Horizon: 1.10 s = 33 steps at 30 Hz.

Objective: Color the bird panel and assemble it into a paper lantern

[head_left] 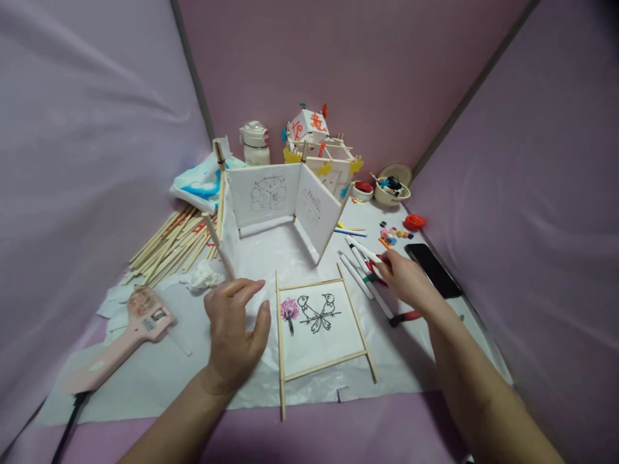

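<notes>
My left hand [236, 328] is raised just left of a wooden stick frame [280, 354], its thumb and fingers apart and nothing in them. The frame lies flat and bears a white sheet [322, 348] drawn with two black birds on a branch and a pink flower. To the right, my right hand [403, 276] has its fingers closed at the end of a white marker [363, 249]; its fingertips are partly hidden. Other white markers [355, 276] lie beside it, together with a red-handled tool [405, 318]. An orange tip [384, 243] shows just beyond the fingers.
Standing panels with line drawings [268, 193] rise behind the frame. A pink glue gun [145, 322], crumpled tissue [206, 276] and wooden sticks [167, 241] lie left. Further back are a decorated lantern [314, 132] and a bottle [255, 145]; a phone [434, 269] lies right.
</notes>
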Motion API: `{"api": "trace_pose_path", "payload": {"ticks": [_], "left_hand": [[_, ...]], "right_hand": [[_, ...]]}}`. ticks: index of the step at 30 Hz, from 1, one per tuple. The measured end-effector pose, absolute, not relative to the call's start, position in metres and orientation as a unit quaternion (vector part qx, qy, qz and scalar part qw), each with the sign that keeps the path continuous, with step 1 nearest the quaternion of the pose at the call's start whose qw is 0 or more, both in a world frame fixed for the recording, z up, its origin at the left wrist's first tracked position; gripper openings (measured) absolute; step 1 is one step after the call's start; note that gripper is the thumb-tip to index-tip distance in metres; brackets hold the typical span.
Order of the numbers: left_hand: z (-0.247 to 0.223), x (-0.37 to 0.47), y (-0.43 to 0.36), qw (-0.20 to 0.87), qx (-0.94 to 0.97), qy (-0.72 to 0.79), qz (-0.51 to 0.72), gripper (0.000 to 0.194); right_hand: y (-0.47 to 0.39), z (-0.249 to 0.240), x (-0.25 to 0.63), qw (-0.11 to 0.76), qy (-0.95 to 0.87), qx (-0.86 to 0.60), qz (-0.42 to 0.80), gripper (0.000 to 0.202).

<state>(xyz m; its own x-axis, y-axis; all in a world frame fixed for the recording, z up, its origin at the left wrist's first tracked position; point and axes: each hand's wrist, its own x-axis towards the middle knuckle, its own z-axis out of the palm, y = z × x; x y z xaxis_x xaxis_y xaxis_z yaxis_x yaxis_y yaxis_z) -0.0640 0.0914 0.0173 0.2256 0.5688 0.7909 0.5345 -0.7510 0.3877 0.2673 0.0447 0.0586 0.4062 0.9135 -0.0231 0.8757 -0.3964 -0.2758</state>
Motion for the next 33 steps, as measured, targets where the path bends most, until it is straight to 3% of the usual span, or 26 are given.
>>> {"api": "trace_pose_path", "payload": {"ticks": [3, 8, 11, 16, 21, 25, 33], "left_hand": [[0.018, -0.059, 0.083, 0.046, 0.809, 0.321, 0.491, 0.036], [0.014, -0.039, 0.056, 0.074, 0.898, 0.234, 0.364, 0.043], [0.008, -0.029, 0.045, 0.057, 0.933, 0.202, 0.293, 0.030], [0.002, -0.023, 0.032, 0.094, 0.939, 0.200, 0.262, 0.031], [0.005, -0.014, 0.015, 0.177, 0.922, 0.213, 0.270, 0.044], [0.007, -0.012, 0.015, 0.165, 0.911, 0.264, 0.272, 0.052], [0.007, -0.017, 0.019, 0.197, 0.894, 0.279, 0.290, 0.046]], "right_hand": [[-0.004, 0.063, 0.265, 0.188, -0.532, -0.814, 0.136, 0.017], [-0.049, 0.068, 0.235, 0.243, -0.605, -0.679, 0.337, 0.018], [-0.050, 0.066, 0.215, 0.268, -0.607, -0.621, 0.417, 0.015], [-0.041, 0.048, 0.190, 0.424, -0.488, -0.537, 0.542, 0.024], [-0.044, 0.023, 0.166, 0.505, -0.454, -0.519, 0.519, 0.029], [-0.043, 0.010, 0.167, 0.564, -0.372, -0.564, 0.475, 0.033], [-0.028, 0.017, 0.163, 0.613, -0.231, -0.471, 0.591, 0.038]]}}
